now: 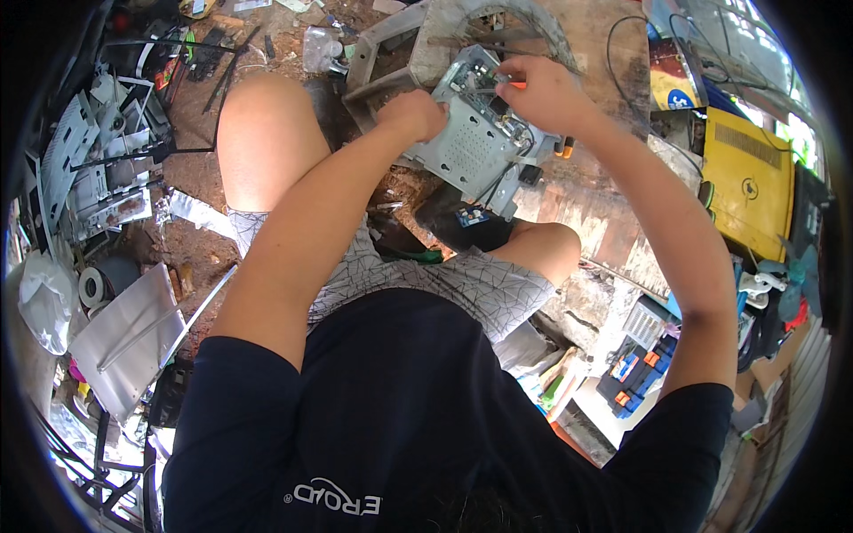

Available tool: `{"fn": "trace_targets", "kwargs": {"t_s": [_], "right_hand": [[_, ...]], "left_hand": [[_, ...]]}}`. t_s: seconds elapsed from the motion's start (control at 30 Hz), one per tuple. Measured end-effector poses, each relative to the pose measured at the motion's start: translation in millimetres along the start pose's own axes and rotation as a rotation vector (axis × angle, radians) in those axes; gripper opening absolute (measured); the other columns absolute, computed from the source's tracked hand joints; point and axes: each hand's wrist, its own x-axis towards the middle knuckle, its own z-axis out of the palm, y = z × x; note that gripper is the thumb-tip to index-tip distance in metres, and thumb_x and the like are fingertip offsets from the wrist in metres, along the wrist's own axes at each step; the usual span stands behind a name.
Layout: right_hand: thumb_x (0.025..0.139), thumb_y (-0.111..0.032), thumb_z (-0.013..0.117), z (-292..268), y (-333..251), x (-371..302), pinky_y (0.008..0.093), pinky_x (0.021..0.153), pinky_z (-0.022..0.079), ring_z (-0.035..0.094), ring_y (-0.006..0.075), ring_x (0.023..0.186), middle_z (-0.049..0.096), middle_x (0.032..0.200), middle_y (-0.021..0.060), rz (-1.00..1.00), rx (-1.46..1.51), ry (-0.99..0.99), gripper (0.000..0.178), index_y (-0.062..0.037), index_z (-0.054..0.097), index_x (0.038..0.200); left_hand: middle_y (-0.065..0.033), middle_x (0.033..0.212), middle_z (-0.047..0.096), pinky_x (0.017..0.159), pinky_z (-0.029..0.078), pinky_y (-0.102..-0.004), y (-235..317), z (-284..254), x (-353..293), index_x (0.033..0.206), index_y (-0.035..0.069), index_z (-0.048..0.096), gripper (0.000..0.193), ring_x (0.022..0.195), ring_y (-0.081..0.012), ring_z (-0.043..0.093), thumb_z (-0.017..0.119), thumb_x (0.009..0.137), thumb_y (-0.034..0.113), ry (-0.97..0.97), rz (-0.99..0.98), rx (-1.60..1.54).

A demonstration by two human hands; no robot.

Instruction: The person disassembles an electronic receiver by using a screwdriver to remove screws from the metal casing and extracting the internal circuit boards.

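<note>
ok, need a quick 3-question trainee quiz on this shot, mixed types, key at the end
1. Multiple choice: which holds the small orange item?
A) left hand
B) right hand
C) neither hand

2. True or false: the yellow vented panel is on the right side of the picture.

3. Short answer: what is the left hand touching?

Key: 1. B. 2. True. 3. The edge of the grey metal chassis.
</note>
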Motion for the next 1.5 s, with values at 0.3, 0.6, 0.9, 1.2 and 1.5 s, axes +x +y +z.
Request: {"fn": "trace_targets", "kwargs": {"t_s": [0.3, 0.6, 0.9, 1.2, 1.5], "right_hand": [[0.081, -0.021, 0.066, 14, 16, -4, 0.0383, 0.073, 0.057, 0.071, 0.0269, 0.088, 0.073, 0.09, 0.0179, -0.655, -0.783, 0.055, 0.021, -0.0012, 0.071, 0.088], [0.084, -0.018, 0.06, 13, 14, 19, 0.0301, 0.051, 0.046, 0.06, 0.0169, 0.06, 0.066, 0.074, 0.0091, 0.33, 0.264, -0.359, 0.016, -0.0044, 0.068, 0.09], [0.077, -0.014, 0.068, 15, -7, 10, 0.0395, 0.057, 0.053, 0.07, 0.0279, 0.071, 0.071, 0.078, 0.009, -0.831, -0.986, -0.17, 0.008, -0.0101, 0.074, 0.073], [0.083, -0.014, 0.062, 5, 2, 1, 0.0386, 0.068, 0.056, 0.07, 0.0276, 0.077, 0.07, 0.09, 0.019, -0.012, -0.094, -0.138, 0.017, -0.0019, 0.068, 0.094], [0.08, -0.015, 0.066, 1, 12, 11, 0.0372, 0.069, 0.056, 0.069, 0.0257, 0.076, 0.071, 0.091, 0.0152, -0.1, -0.388, -0.317, 0.01, -0.0053, 0.068, 0.077]], "left_hand": [[-0.023, 0.122, 0.066, 0.097, 0.05, -0.0468, -1, -1, 0, 0.118, 0.001, 0.068, 0.058, 0.115, -0.0388, 0.063, 0.052, 0.096, 0.052, -0.005, 0.019, 0.0], [-0.0224, 0.123, 0.066, 0.098, 0.049, -0.0466, -1, 3, 0, 0.12, 0.001, 0.067, 0.059, 0.117, -0.0383, 0.062, 0.051, 0.096, 0.052, 0.057, -0.006, -0.003], [-0.0217, 0.125, 0.065, 0.098, 0.049, -0.046, -2, -1, -2, 0.122, 0.001, 0.066, 0.058, 0.117, -0.0382, 0.062, 0.051, 0.097, 0.051, 0.009, -0.015, -0.032], [-0.0207, 0.123, 0.066, 0.097, 0.05, -0.0457, 2, 0, -2, 0.12, 0.002, 0.068, 0.056, 0.116, -0.0376, 0.063, 0.051, 0.097, 0.05, 0.011, -0.01, -0.033], [-0.0218, 0.12, 0.067, 0.096, 0.05, -0.0456, 2, -2, -2, 0.118, 0.001, 0.068, 0.056, 0.114, -0.0381, 0.063, 0.051, 0.097, 0.05, -0.01, 0.011, -0.032]]}}
